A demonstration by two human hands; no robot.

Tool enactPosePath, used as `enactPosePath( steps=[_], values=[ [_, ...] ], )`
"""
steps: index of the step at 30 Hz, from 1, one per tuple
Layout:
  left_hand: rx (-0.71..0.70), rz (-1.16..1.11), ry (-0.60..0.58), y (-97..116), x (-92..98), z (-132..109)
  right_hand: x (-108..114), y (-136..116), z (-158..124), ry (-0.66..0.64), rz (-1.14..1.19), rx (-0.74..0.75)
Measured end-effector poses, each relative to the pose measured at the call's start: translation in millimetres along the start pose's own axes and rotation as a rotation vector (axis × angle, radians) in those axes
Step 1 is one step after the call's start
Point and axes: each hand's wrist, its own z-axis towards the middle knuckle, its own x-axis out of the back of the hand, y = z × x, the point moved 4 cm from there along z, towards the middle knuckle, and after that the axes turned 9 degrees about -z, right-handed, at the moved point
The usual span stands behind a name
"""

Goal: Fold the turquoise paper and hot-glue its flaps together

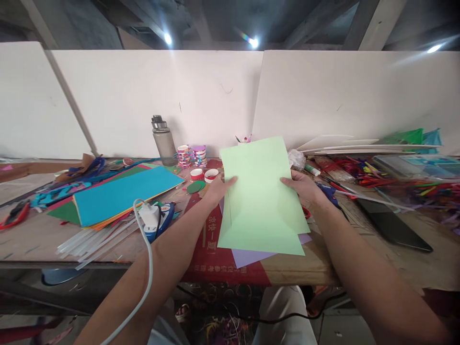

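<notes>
Light green paper sheets (pixel 262 196) stand raised in front of me, at least two of them, slightly offset at the lower edge. My left hand (pixel 218 189) pinches their left edge, thumb on the front face. On the opposite edge my right hand (pixel 301 184) grips in the same way, its fingers hidden behind the paper. Beneath the green sheets a purple sheet (pixel 247 258) pokes out over the red printed cardboard (pixel 201 258) on the table.
To the left lie a stack of coloured sheets topped in blue (pixel 125 194), clear glue sticks (pixel 104 239) and a power strip (pixel 161 220). A grey bottle (pixel 164 143) and small paper rolls (pixel 197 174) stand behind. At right are a black phone (pixel 393 225) and a plastic box (pixel 417 165).
</notes>
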Motion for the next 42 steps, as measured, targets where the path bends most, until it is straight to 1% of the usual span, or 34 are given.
enactPosePath(
  steps=[1, 3, 6, 10, 13, 17, 21, 27, 29, 34, 42],
  values=[
    [0.049, -0.078, -0.066, -0.8, -4.6, -2.2, -0.8, -1.9, -0.6, -0.015, 0.011, 0.012],
    [0.113, -0.196, -0.133, 0.2, -11.2, -6.5, -3.0, -5.4, -2.2, -0.036, 0.024, 0.035],
    [0.082, -0.353, -0.112, 7.3, -14.3, -9.2, -7.4, -7.7, -4.4, -0.05, 0.009, 0.039],
    [0.003, -0.44, -0.069, 15.0, -13.6, -8.7, -9.9, -1.2, -4.1, 0.0, -0.064, -0.006],
    [-0.045, -0.445, -0.074, 17.3, -14.1, -8.2, -9.0, 6.7, -0.5, 0.018, -0.087, -0.018],
    [-0.075, -0.457, -0.077, 18.9, -15.6, -8.5, -7.4, 10.6, 4.0, -0.01, -0.062, 0.011],
    [-0.048, -0.474, -0.085, 21.9, -16.9, -10.7, -7.0, 8.3, 3.8, -0.023, -0.029, 0.019],
    [0.0, -0.422, -0.183, 25.4, -20.0, -15.5, -7.2, 5.8, 1.5, 0.002, 0.011, -0.006],
    [-0.006, -0.408, -0.176, 24.1, -19.8, -14.9, -6.9, 4.8, 0.8, 0.02, 0.01, -0.015],
    [-0.043, -0.364, -0.104, 20.2, -17.4, -11.4, -6.0, 0.9, -0.6, 0.041, 0.005, 0.004],
    [-0.063, -0.362, -0.109, 22.1, -17.3, -12.0, -6.0, 0.8, -0.5, 0.051, -0.033, 0.025]
  ],
)
